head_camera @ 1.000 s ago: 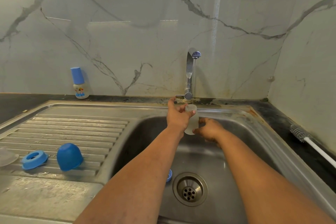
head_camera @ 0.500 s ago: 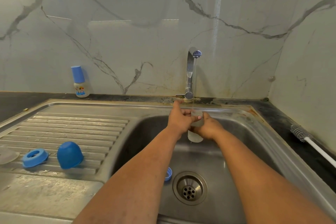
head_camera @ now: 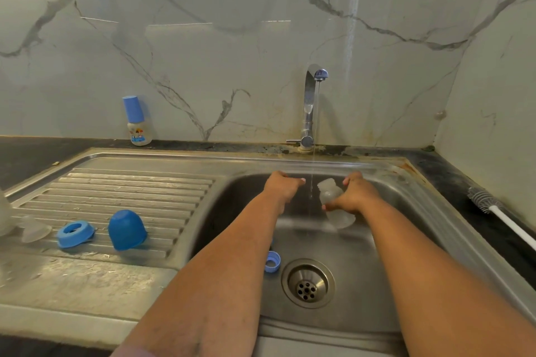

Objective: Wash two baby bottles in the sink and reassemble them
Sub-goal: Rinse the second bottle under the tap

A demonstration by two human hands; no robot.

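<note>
The rinsing step is in hand: the right hand (head_camera: 355, 197) grasps the clear bottle body (head_camera: 330, 195) beside the tap stream at the sink's (head_camera: 435, 229) back edge; the left hand (head_camera: 280, 187) hangs released. Next, likely tilting its mouth under the water.

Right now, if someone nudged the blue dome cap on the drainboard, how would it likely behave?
The blue dome cap rests mouth-down on the ribbed drainboard, so it probably slides rather than rolls. It looks like thin plastic, likely light. The ribs may catch its rim and tip it.

Both forearms are bare, with no sleeves, watch or rings visible.
</note>
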